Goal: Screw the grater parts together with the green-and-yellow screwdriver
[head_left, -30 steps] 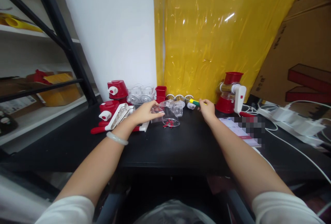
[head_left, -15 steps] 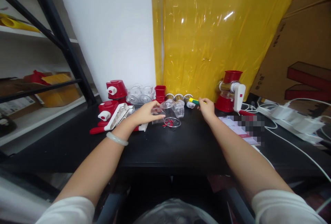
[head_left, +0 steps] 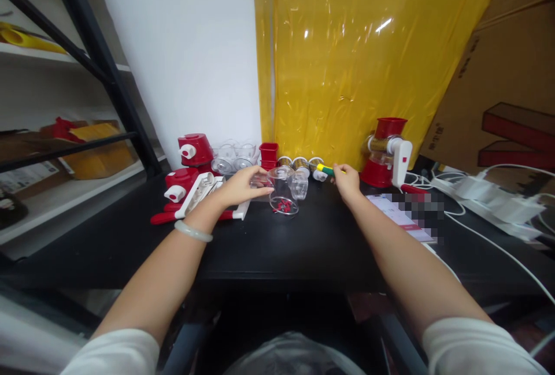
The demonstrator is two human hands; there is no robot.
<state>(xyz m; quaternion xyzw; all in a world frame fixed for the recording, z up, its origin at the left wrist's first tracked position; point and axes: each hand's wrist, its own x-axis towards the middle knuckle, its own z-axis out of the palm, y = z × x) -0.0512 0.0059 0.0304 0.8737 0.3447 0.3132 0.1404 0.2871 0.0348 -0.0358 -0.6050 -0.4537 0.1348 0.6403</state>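
Observation:
My left hand (head_left: 243, 185) has its thumb and fingers closed around the side of a clear plastic grater housing (head_left: 284, 189). The housing stands on the black table, its wide round rim downward. Small red pieces (head_left: 281, 207) show through its lower part. In my right hand (head_left: 346, 181) is a screwdriver (head_left: 326, 170) with a yellow and green handle, gripped by the fingers. Its shaft points left, toward several metal grater drums (head_left: 300, 164) behind the housing.
Red grater bases (head_left: 195, 149), white crank handles (head_left: 197, 195) with red grips and clear housings (head_left: 234, 158) sit at left. Red hoppers (head_left: 269, 155) stand at the back. To the right are an assembled rotary grater (head_left: 385, 155), a phone (head_left: 399, 216) and white chargers (head_left: 498, 196) with cables.
My left hand has shifted slightly left, and the clear housing's lower rim has moved a little left with it. The right hand and screwdriver are almost unmoved.

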